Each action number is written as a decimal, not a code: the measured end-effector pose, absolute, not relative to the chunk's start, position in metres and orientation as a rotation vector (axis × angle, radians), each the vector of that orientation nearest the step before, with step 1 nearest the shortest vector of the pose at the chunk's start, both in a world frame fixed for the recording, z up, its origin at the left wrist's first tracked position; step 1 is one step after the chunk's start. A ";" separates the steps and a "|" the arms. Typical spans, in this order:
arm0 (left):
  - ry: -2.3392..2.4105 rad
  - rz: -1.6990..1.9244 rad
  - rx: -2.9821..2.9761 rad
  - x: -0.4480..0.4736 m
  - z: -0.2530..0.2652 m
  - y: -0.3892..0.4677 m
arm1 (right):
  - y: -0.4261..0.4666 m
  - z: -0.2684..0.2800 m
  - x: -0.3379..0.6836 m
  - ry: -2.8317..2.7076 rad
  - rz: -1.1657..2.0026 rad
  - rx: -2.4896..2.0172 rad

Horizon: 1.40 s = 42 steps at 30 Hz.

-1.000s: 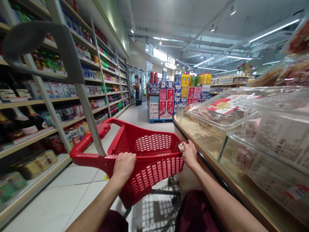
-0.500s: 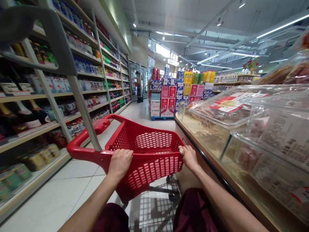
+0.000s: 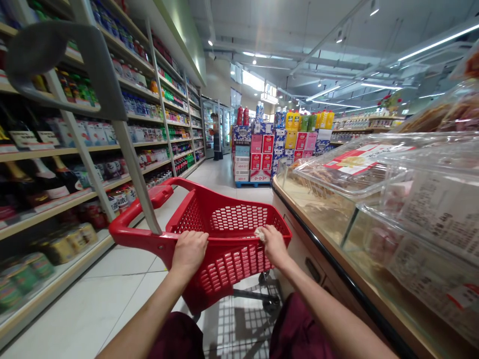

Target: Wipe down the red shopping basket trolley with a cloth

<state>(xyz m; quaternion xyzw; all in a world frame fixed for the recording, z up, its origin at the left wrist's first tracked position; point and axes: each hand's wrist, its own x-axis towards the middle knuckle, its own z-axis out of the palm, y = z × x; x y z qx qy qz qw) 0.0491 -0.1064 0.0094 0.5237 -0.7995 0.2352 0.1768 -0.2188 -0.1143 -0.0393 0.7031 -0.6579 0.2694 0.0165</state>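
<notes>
A red plastic shopping cart (image 3: 239, 267) stands in front of me, its basket walls full of slots. My left hand (image 3: 189, 251) is closed over the near rim, close to where the grey metal pole (image 3: 136, 177) rises. Further right on the same rim, my right hand (image 3: 276, 244) is closed round a crumpled whitish wipe (image 3: 259, 234), which touches the rim; whether it is tissue or cloth I cannot tell. Most of the wipe is hidden under the fingers. The part of the basket's inside that shows holds no goods.
Shelves of bottles and cans (image 3: 75, 194) line the left. At right, a glass-sided counter (image 3: 322, 199) carries clear plastic food boxes (image 3: 359, 159), close beside the cart. Stacked drink cartons (image 3: 262, 154) stand ahead on a blue pallet (image 3: 254, 184). A person (image 3: 216, 137) stands far down the aisle.
My right hand has slid left along the rim with the wipe, away from the basket's front corner. My left hand keeps its hold. The cart appears slightly further right in view.
</notes>
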 end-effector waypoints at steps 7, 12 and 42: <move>-2.256 0.652 1.498 0.050 0.009 -0.106 | -0.116 -0.048 -0.220 -2.036 0.793 2.194; -2.212 0.662 1.548 0.047 0.007 -0.107 | -0.122 -0.058 -0.234 -2.181 0.843 1.993; -1.909 0.726 1.460 0.118 0.053 -0.073 | -0.104 0.002 -0.032 -1.356 1.568 2.504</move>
